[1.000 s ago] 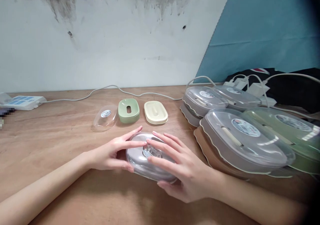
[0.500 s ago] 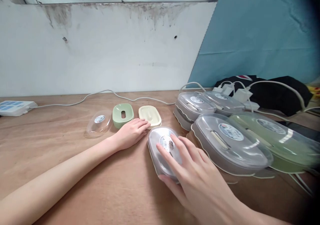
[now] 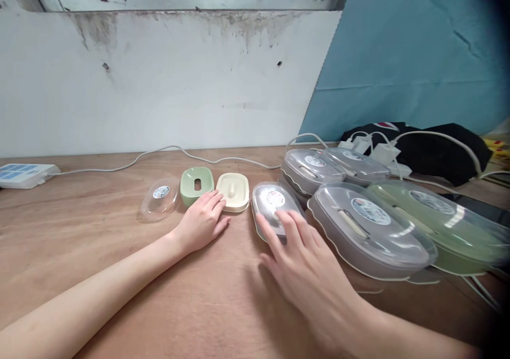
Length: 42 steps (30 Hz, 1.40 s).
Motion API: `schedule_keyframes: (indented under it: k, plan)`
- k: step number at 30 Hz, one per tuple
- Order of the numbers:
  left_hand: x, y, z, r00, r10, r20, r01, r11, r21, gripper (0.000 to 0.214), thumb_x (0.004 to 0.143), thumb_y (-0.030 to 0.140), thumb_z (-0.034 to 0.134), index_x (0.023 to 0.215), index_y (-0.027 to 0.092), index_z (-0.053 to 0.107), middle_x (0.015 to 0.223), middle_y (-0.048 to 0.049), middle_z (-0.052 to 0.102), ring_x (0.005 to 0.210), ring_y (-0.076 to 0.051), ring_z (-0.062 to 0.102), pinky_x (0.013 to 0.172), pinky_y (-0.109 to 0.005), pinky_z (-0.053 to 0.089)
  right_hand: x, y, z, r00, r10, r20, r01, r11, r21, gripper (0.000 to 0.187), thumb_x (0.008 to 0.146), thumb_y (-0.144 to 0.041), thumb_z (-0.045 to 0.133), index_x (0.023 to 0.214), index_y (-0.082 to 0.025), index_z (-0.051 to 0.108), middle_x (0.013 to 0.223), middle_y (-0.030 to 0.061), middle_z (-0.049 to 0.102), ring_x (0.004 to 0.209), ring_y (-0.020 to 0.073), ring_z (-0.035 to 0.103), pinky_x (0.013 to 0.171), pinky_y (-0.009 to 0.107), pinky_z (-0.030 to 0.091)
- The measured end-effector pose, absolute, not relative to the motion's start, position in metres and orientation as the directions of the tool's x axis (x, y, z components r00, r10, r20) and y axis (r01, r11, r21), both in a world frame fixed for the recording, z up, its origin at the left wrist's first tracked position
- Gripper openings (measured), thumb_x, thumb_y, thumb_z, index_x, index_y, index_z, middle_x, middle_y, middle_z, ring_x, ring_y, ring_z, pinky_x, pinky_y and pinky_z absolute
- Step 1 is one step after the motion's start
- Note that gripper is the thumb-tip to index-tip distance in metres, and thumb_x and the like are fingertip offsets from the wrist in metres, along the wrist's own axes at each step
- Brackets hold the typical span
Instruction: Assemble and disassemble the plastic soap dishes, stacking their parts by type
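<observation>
A small grey soap box with a clear lid [image 3: 272, 201] lies on the wooden table [image 3: 79, 242], just right of a cream soap tray [image 3: 234, 190]. My right hand [image 3: 306, 263] rests flat, its fingertips on the near end of the grey box. My left hand [image 3: 202, 220] lies flat on the table, fingers apart, its tips touching the cream tray's near edge. A green soap tray [image 3: 195, 184] and a loose clear lid [image 3: 160, 199] sit further left in the same row.
Several larger lidded containers, grey [image 3: 372, 229], [image 3: 311, 168] and green [image 3: 442, 218], crowd the right side. White chargers and cables [image 3: 382, 149] lie on a black cloth [image 3: 442, 146] behind them. A white power strip [image 3: 24, 173] sits far left by the wall.
My right hand has pushed the grey box away from me into the row beside the cream tray. My left hand let go of it and came to rest by the cream tray.
</observation>
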State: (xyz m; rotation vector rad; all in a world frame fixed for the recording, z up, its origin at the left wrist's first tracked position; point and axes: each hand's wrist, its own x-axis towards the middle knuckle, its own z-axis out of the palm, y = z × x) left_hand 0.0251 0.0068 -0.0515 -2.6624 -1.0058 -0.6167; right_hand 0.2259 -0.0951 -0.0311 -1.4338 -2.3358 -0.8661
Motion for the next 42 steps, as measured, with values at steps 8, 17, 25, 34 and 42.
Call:
schedule_keyframes:
  k: [8, 17, 25, 34, 42]
  plan:
    - [0.026, 0.006, -0.052, 0.667, 0.603, 0.437, 0.677, -0.736, -0.016, 0.035, 0.087, 0.026, 0.046, 0.111, 0.002, 0.054, 0.121, -0.0228, 0.054, 0.119, -0.032, 0.046, 0.101, -0.048, 0.038, 0.227, -0.091, -0.041, -0.445, 0.796, 0.411, 0.896, 0.388, 0.218, 0.043, 0.084, -0.027, 0.045, 0.12, -0.007, 0.056, 0.117, 0.024, 0.054, 0.107, 0.0361, 0.052, 0.079, 0.045, 0.049]
    - [0.006, -0.031, -0.05, 0.711, 0.65, 0.27, 0.629, -0.759, 0.171, 0.046, 0.09, 0.029, 0.039, 0.128, 0.003, 0.042, 0.138, -0.0202, 0.038, 0.13, -0.026, 0.034, 0.106, -0.04, 0.035, 0.222, -0.084, -0.05, -0.483, 0.855, 0.192, 0.869, 0.494, -0.013, 0.049, 0.09, -0.031, 0.035, 0.133, -0.009, 0.043, 0.137, 0.024, 0.038, 0.129, 0.0348, 0.033, 0.098, 0.052, 0.037]
    - [-0.017, -0.051, -0.038, 0.809, 0.587, -0.028, 0.577, -0.784, 0.232, 0.066, 0.089, 0.046, 0.041, 0.143, 0.015, 0.016, 0.148, -0.0108, 0.014, 0.137, -0.026, 0.011, 0.112, -0.048, 0.015, 0.217, -0.081, -0.041, -0.674, 0.737, 0.049, 0.72, 0.671, -0.178, 0.05, 0.091, -0.029, 0.033, 0.139, -0.014, 0.033, 0.146, 0.01, 0.024, 0.136, 0.0281, 0.018, 0.106, 0.054, 0.027]
    - [-0.017, -0.048, -0.038, 0.806, 0.591, -0.047, 0.583, -0.777, 0.237, 0.062, 0.091, 0.044, 0.038, 0.142, 0.014, 0.021, 0.148, -0.0088, 0.015, 0.138, -0.023, 0.011, 0.113, -0.044, 0.013, 0.222, -0.077, -0.043, -0.687, 0.723, 0.069, 0.696, 0.683, -0.221, 0.05, 0.091, -0.031, 0.035, 0.139, -0.017, 0.033, 0.147, 0.0077, 0.025, 0.136, 0.0268, 0.02, 0.107, 0.051, 0.026]
    - [-0.015, -0.048, -0.034, 0.784, 0.614, -0.095, 0.618, -0.756, 0.216, 0.061, 0.092, 0.046, 0.033, 0.142, 0.015, 0.019, 0.149, -0.0051, 0.011, 0.138, -0.02, 0.008, 0.114, -0.042, 0.011, 0.222, -0.077, -0.042, -0.688, 0.725, 0.036, 0.702, 0.677, -0.218, 0.051, 0.092, -0.034, 0.033, 0.14, -0.018, 0.032, 0.147, 0.0069, 0.023, 0.136, 0.027, 0.018, 0.108, 0.051, 0.025]
